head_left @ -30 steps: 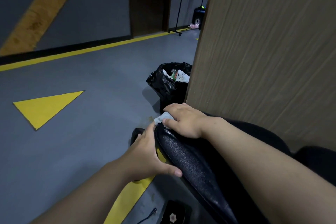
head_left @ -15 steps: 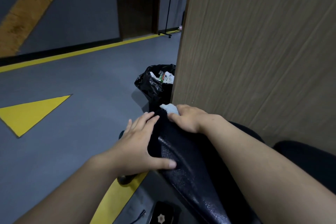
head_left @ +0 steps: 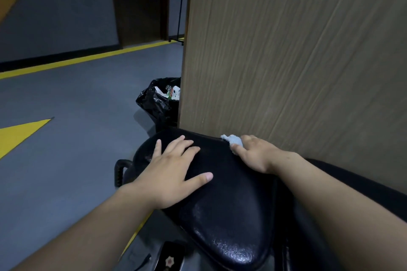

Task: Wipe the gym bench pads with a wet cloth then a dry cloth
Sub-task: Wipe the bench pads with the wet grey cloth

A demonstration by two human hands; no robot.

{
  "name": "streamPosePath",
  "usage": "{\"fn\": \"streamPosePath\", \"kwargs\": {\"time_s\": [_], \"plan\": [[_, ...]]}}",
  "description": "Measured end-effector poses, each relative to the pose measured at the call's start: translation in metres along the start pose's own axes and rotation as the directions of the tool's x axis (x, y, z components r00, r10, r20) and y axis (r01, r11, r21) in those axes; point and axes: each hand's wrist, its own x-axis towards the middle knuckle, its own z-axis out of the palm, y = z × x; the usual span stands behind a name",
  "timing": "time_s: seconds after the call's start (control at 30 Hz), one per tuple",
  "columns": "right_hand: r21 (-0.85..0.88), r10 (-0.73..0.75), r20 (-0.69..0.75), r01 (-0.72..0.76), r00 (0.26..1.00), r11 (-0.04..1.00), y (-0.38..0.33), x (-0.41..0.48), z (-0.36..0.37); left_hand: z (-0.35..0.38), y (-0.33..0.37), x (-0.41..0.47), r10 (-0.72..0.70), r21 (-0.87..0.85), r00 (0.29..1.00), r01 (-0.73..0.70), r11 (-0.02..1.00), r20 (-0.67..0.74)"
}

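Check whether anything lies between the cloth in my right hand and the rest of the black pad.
Yes: the left hand lies flat on the pad, covering its top left of the cloth that the right hand holds. The wooden panel stands close along the pad's right edge. Nothing else visible.

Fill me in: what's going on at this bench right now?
A person is wiping a black bench pad. The left hand lies flat on top of the pad, fingers spread, bracing it. The right hand holds a small light-blue cloth against the pad's far edge, next to a wood-grain panel. Whether the cloth is wet or dry can't be told. A black bin bag stands on the floor beyond.
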Motion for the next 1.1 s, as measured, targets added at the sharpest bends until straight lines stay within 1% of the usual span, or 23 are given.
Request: {"fn": "streamPosePath", "kwargs": {"time_s": [0.1,0.23,0.3,0.4,0.47,0.63,0.77,0.8,0.87,0.9,0.97,1.0,1.03,1.1], "plan": [[0.018,0.064,-0.015,-0.064,0.998,0.998,0.019,-0.013,0.003,0.002,0.01,0.003,0.024,0.021,0.999,-0.024,0.999,0.021],[0.106,0.149,-0.015,-0.146,0.989,0.984,0.031,-0.034,0.01,0.003,0.02,0.004,0.051,0.033,0.998,-0.053,0.998,0.044],[0.087,0.166,-0.036,-0.162,0.986,0.983,0.027,-0.044,0.015,0.003,0.025,0.005,0.067,0.035,0.997,-0.068,0.997,0.045],[-0.002,0.178,-0.043,-0.179,0.983,0.984,0.01,-0.064,0.022,0.004,0.034,0.007,0.081,0.025,0.996,-0.083,0.996,0.047],[-0.031,0.134,-0.037,-0.135,0.99,0.99,-0.002,-0.083,0.029,0.005,0.037,0.008,0.084,0.02,0.996,-0.085,0.996,0.039],[-0.035,-0.037,-0.034,0.036,0.999,0.999,-0.019,-0.143,0.052,0.004,0.047,0.007,0.093,-0.004,0.996,-0.093,0.996,0.004],[-0.065,-0.1,-0.017,0.099,0.995,0.993,-0.021,-0.171,0.062,0.001,0.058,0.001,0.113,-0.058,0.994,-0.113,0.992,-0.003],[-0.046,-0.118,-0.019,0.117,0.993,0.992,-0.02,-0.175,0.064,0.001,0.061,-0.001,0.121,-0.068,0.993,-0.121,0.99,-0.002],[0.064,-0.155,-0.032,0.157,0.987,0.986,-0.014,-0.179,0.062,0.001,0.069,-0.004,0.152,-0.077,0.988,-0.152,0.985,-0.013],[0.154,-0.164,-0.046,0.169,0.985,0.973,-0.011,-0.181,0.058,0.001,0.073,-0.005,0.171,-0.076,0.985,-0.172,0.982,-0.02],[0.366,-0.136,-0.088,0.159,0.987,0.917,-0.002,-0.185,0.049,0.001,0.081,-0.007,0.206,-0.075,0.978,-0.207,0.975,-0.022],[0.43,-0.116,-0.117,0.155,0.986,0.889,0.005,-0.187,0.045,0.002,0.084,-0.008,0.217,-0.076,0.976,-0.218,0.973,-0.017],[0.433,-0.105,-0.159,0.165,0.982,0.886,0.011,-0.188,0.041,0.002,0.086,-0.008,0.221,-0.074,0.975,-0.222,0.972,-0.012],[0.317,-0.117,-0.242,0.193,0.963,0.929,0.025,-0.191,0.035,0.003,0.088,-0.01,0.213,-0.068,0.977,-0.213,0.975,0.004]]}}
